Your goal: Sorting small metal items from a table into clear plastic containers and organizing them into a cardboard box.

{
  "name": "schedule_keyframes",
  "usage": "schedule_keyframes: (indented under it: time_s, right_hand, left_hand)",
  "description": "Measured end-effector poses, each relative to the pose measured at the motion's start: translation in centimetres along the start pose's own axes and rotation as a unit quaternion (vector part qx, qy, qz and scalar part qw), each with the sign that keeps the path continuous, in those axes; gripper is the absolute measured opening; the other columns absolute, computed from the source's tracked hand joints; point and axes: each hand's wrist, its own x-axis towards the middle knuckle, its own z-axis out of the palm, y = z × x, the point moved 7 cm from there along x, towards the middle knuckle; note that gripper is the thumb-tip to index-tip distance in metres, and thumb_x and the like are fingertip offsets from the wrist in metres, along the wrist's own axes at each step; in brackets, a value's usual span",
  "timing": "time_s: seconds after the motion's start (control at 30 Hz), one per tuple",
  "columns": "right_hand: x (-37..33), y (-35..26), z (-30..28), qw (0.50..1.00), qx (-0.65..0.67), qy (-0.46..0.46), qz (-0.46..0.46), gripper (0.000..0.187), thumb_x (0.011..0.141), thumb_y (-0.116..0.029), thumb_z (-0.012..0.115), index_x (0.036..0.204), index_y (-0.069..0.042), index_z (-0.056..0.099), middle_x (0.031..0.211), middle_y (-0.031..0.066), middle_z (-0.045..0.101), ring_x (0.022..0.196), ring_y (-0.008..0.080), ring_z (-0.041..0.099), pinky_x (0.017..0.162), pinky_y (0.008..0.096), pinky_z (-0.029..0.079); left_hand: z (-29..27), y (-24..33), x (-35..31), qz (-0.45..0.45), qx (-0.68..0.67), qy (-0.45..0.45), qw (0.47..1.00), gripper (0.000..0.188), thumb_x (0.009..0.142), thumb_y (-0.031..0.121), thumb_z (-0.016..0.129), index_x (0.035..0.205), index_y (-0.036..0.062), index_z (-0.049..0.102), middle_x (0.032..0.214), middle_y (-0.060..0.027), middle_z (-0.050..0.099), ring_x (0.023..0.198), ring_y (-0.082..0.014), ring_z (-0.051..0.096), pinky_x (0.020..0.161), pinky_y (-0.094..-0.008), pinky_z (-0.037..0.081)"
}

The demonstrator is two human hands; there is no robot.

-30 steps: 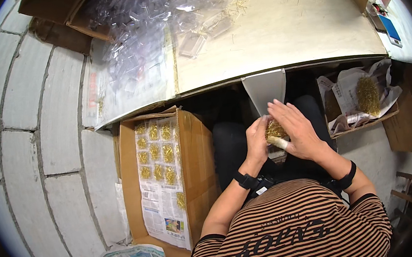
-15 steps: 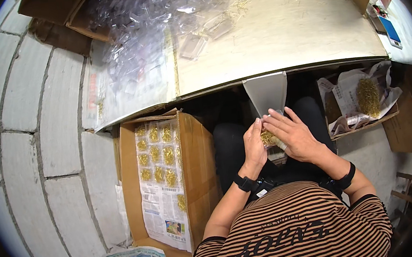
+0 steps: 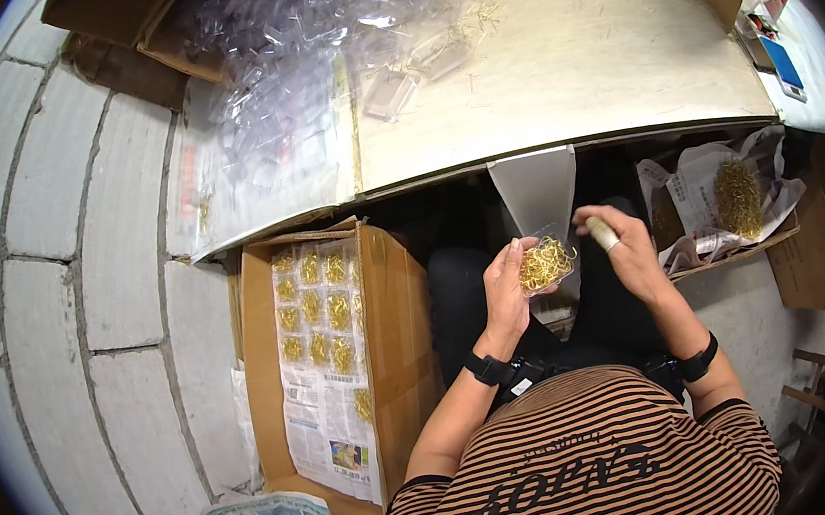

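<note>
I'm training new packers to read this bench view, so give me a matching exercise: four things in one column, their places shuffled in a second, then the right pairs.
Things:
1. clear case of gold hooks
2. cardboard box
3. loose clear plastic cases
4. white roll

Places:
A. on the floor by the block wall
B. in the right hand
C. piled on the table's left part
D. in the left hand

Pairs: 1-D, 2-A, 3-C, 4-B

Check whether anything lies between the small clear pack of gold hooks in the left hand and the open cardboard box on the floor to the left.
Nothing visible blocks that path. The pack of gold hooks sits in the left hand, and the cardboard box stands open-topped just to its left. Only the box's near wall rises between them.
</note>
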Motion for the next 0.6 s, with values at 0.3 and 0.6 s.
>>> schedule_keyframes:
  time_s: [0.3, 0.6]
  right_hand:
    - [0.0, 1.7, 3.5, 0.991, 0.092, -0.036, 0.092, 0.018, 0.09, -0.008, 0.056, 0.1, 0.006, 0.062, 0.08, 0.0058, 0.063, 0.069, 0.0077, 0.058, 0.062, 0.0218, 0.047]
    - [-0.3, 3.3, 3.1, 0.973, 0.159, -0.065, 0.152, 0.011, 0.088, -0.007, 0.06, 0.089, 0.003, 0.065, 0.069, 0.004, 0.062, 0.054, 0.0075, 0.054, 0.05, 0.0197, 0.043]
  left_hand:
    - [0.1, -0.2, -0.3, -0.01, 0.002, 0.007, 1.0, 0.033, 0.099, 0.028, 0.045, 0.111, -0.0007, 0.055, 0.095, -0.0112, 0.064, 0.076, -0.0167, 0.068, 0.055, -0.0278, 0.06]
    - [-0.5, 0.2, -0.4, 0.016, -0.013, 0.047, 0.999, 0.029, 0.099, 0.026, 0.046, 0.11, 0.0004, 0.056, 0.096, -0.0098, 0.065, 0.076, -0.0156, 0.068, 0.055, -0.0277, 0.06]
